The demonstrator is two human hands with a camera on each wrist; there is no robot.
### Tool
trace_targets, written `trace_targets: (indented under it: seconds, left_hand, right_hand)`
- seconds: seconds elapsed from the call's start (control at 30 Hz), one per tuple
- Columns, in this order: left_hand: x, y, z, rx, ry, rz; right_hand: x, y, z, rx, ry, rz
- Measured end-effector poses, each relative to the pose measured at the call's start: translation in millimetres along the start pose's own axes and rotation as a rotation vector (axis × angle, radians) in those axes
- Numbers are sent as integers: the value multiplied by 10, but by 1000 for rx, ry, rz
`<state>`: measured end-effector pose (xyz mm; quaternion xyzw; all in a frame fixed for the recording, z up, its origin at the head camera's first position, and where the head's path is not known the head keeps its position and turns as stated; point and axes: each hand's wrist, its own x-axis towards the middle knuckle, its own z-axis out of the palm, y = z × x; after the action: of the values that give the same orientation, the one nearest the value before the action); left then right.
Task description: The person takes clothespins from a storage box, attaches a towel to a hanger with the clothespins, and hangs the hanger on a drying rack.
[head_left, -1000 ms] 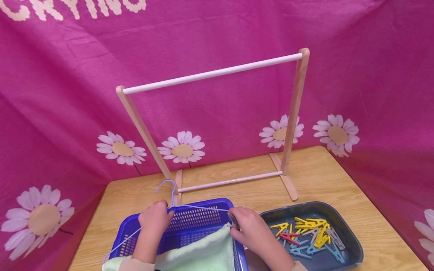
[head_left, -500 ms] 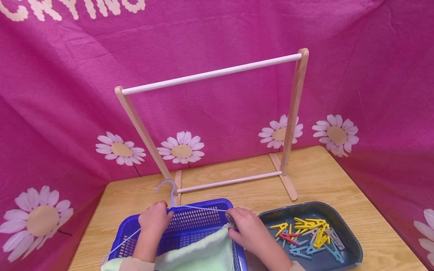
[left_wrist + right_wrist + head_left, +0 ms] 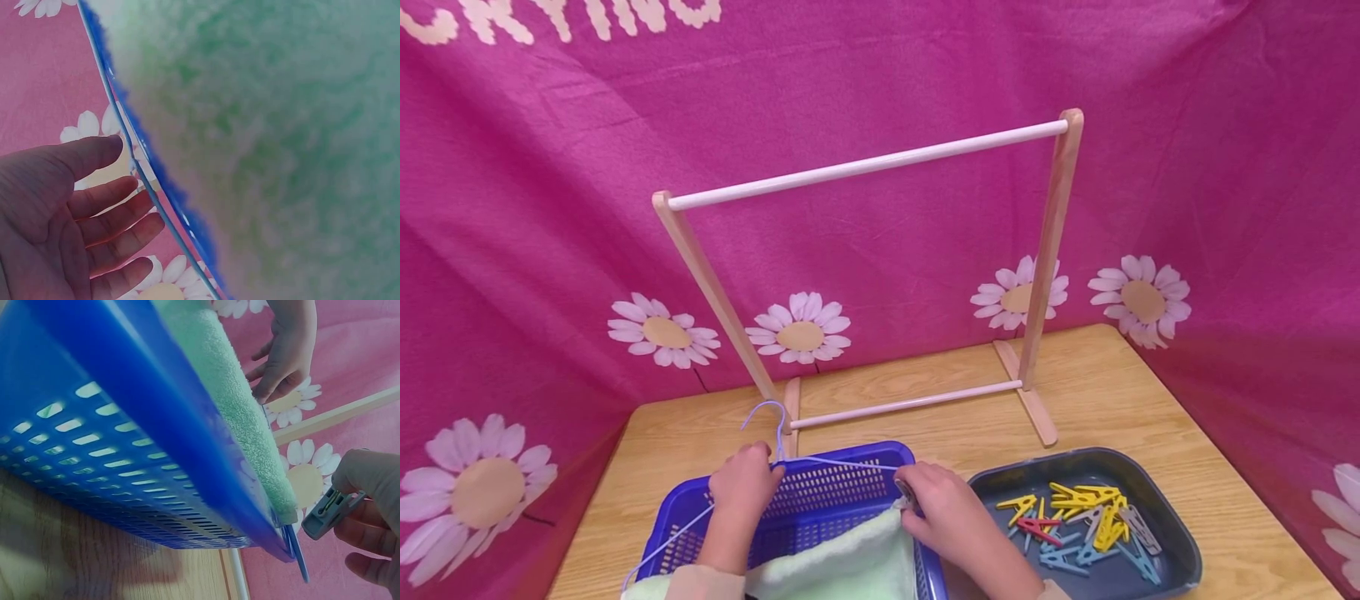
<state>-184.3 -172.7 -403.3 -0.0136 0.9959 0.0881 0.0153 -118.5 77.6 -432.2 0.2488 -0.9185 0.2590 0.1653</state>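
Your left hand, fingers apart, is beside the hanger; your right hand pinches a clothespin at two o'clock from the towel.

Got a pale green fuzzy towel draped along the blue basket, one corner right up by the end of a thin lilac wire hanger, hook pointing away from the person. The left hand is at the wire just by the hook, and the right hand is pinching a grey clothespin right beside that towel corner, can't tell if it's clipped on.
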Motion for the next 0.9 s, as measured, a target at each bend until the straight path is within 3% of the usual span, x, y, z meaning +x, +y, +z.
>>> trace_targets:
  seconds: [0.57, 0.9]
  left_hand:
    - [116, -46, 32, -115, -95, -42]
    - [110, -9, 35, -135, -61, -61]
  right_hand:
    - [-2, -22, 17, 4, -5, -31]
    - [-10, -28, 51, -31, 34, -61]
